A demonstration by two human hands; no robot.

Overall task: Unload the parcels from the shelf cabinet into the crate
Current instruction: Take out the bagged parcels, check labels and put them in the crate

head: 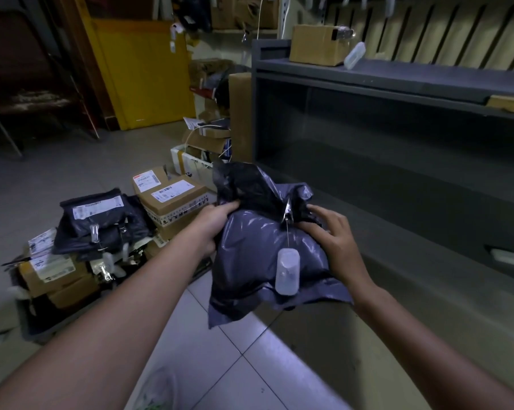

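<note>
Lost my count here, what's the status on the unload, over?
Left hand grips grey parcel bag; right hand on its edge, thumb hidden. Bag off the cabinet, not yet in crate. Crate heaped full.
</note>
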